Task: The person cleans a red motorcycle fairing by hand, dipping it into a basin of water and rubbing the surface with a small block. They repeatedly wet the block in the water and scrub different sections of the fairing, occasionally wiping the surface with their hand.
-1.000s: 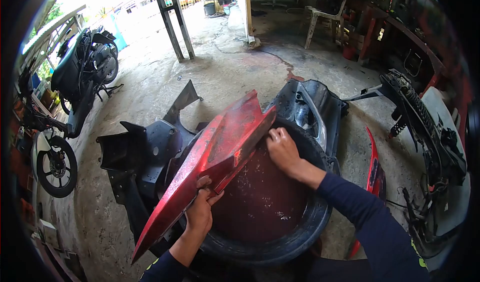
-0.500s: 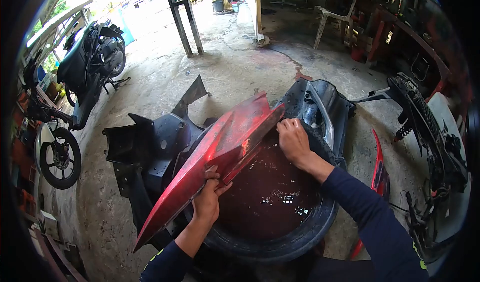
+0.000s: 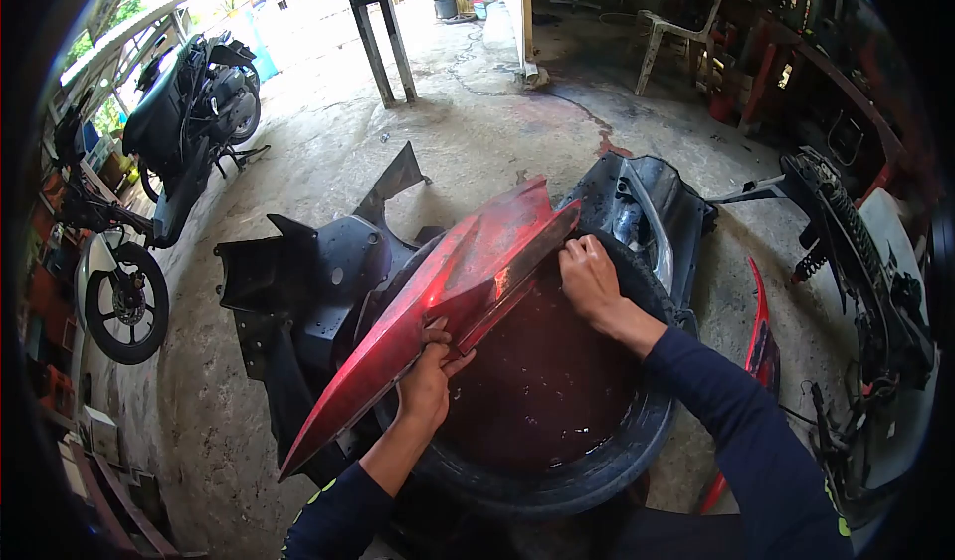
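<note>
Head view. Concrete floor (image 3: 298, 152), rough and stained; parked motorcycle (image 3: 169, 122) over to the left. Nearer, a round black tub (image 3: 647, 441) holding murky, reddish liquid (image 3: 537, 391) flecked with bright glints.

Red panel (image 3: 428, 301), long and tapered, slants across the tub's left side, broad end away from the person, point toward them and out past the rim. Grime dulls its upper face. Black plastic part (image 3: 338, 252) lies left of the tub, dark molded part (image 3: 681, 207) beyond its right edge, slim red piece (image 3: 760, 331) on the ground to the right.

Left hand (image 3: 426, 386): digits clamped round the panel's near edge. Right hand (image 3: 594, 280): fingers bunched at the far edge, tips hidden; cannot tell whether they pinch anything.

Risks, my reading: if the surface is wet, left grip could slip and the panel twist or drop into the tub; hard pressure at the far end would add leverage. Point could scrape the black part if swung left.
</note>
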Motion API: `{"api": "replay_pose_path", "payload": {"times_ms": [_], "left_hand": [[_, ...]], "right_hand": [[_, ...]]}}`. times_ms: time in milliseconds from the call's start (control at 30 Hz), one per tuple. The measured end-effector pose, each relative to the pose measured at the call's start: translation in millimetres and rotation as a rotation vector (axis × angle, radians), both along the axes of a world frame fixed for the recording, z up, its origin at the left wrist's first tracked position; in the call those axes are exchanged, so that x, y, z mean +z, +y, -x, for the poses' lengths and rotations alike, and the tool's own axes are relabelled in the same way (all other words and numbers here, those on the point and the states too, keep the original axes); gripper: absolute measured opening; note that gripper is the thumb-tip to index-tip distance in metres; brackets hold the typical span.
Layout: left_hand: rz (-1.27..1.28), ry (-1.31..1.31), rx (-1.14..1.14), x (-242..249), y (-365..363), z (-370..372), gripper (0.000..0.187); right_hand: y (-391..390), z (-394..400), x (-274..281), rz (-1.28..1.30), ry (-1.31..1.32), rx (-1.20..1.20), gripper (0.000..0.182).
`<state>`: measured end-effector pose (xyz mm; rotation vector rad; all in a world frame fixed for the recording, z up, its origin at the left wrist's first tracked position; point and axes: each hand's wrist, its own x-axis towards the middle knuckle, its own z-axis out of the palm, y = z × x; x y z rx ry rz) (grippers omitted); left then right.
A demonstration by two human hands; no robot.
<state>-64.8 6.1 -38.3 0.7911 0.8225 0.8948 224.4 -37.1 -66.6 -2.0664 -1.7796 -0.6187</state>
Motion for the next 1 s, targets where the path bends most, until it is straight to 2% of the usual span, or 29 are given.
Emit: {"api": "replay_pose_path", "payload": {"times_ms": [100,167,233,300,467,567,667,767,833,900,1000], "left_hand": [[-0.006,-0.011,0.032,0.2,0.6,-2.6,0.016],[-0.023,0.001,-0.008,-4.5,0.6,1.0,0.018],[-0.004,0.004,-0.003,-3.9,-1.2,2.6,0.018],[0.017,0.000,0.007,-4.9,-1.9,2.7,0.018],[0.034,0.002,0.000,-2.3,-6.2,-1.6,0.018],[0.057,0.000,-0.001,-9.7,-2.3,4.0,0.018],[0.057,-0.027,0.000,-3.3,-8.7,2.5,0.017],[0.038,-0.008,0.012,11.2,-5.4,9.3,0.015],[0.015,-0.018,0.002,1.9,-4.5,9.5,0.018],[0.006,-0.024,-0.013,-2.4,-9.1,7.9,0.021],[-0.013,-0.021,-0.008,5.4,-13.8,7.9,0.021]], "right_hand": [[-6.7,8.3,-1.9,-0.088,-0.035,0.144,0.006],[1.1,-17.3,-12.2,-0.031,-0.017,0.005,0.010],[-2.9,-8.8,-7.2,-0.017,-0.017,0.017,0.009],[-11.0,18.2,-2.1,-0.131,-0.046,0.202,0.009],[-1.8,8.3,-3.8,-0.092,-0.014,0.064,0.007],[-11.7,10.8,-3.4,-0.112,-0.006,0.148,0.009],[-2.7,-22.5,-12.7,-0.076,0.057,0.016,0.008],[-19.4,-5.0,-5.9,-0.101,0.094,0.120,0.009],[-21.6,-11.7,-17.9,-0.116,0.042,0.190,0.011],[-20.3,-24.2,-24.7,-0.038,0.027,0.039,0.014],[-15.9,-20.8,4.4,-0.155,0.124,0.045,0.015]]}}
